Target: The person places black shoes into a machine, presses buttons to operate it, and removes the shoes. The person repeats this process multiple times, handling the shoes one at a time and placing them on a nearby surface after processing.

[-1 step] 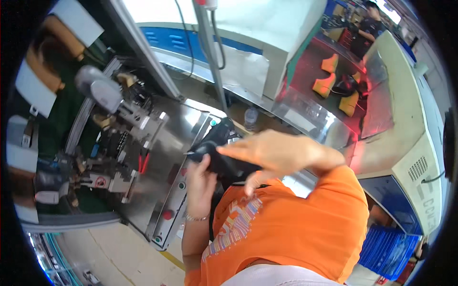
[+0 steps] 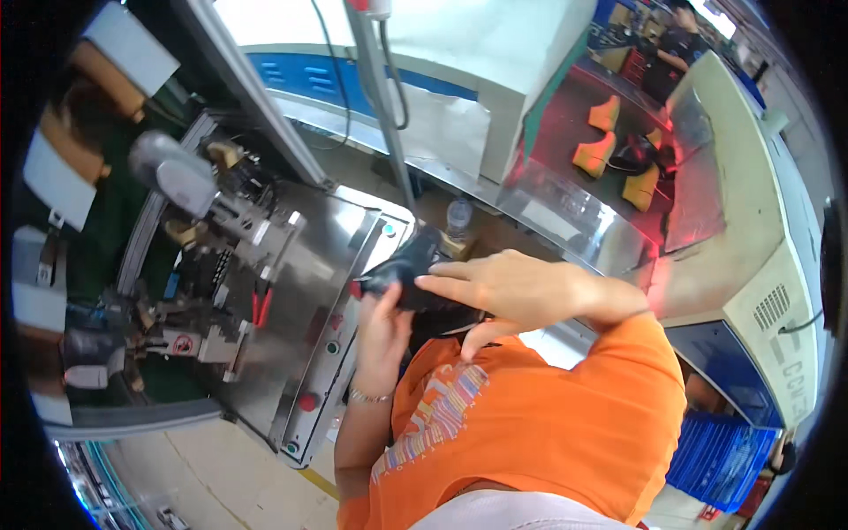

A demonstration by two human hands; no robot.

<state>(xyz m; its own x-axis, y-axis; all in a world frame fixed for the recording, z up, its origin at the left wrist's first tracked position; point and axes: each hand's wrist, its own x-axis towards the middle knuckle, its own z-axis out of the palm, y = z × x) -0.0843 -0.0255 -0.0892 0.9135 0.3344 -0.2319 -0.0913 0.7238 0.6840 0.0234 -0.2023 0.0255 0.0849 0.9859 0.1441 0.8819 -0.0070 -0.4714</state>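
A glossy black shoe upper point(image 2: 411, 269) is held in front of my chest, close to the machine's front panel. My left hand point(image 2: 382, 340) pinches its near left end, the fingers closed on the edge. From the right, my right hand point(image 2: 521, 291) reaches across it, the index finger lying along its surface and the thumb lower down at its other end. My hands hide part of the upper, so its full shape cannot be made out.
On the left stands a machine with metal clamps point(image 2: 256, 225), red-handled pliers point(image 2: 261, 303) and a red button point(image 2: 307, 402). At right, a red-lit conveyor point(image 2: 636, 203) carries yellow shoe lasts point(image 2: 594, 155) and a black shoe. Blue crates point(image 2: 720, 464) are stacked lower right. A person point(image 2: 676, 53) works far off.
My left hand has risen slightly and the shoe upper's left end has turned a little. My right hand stays over the upper with its fingers slightly shifted. The whole view has moved slightly.
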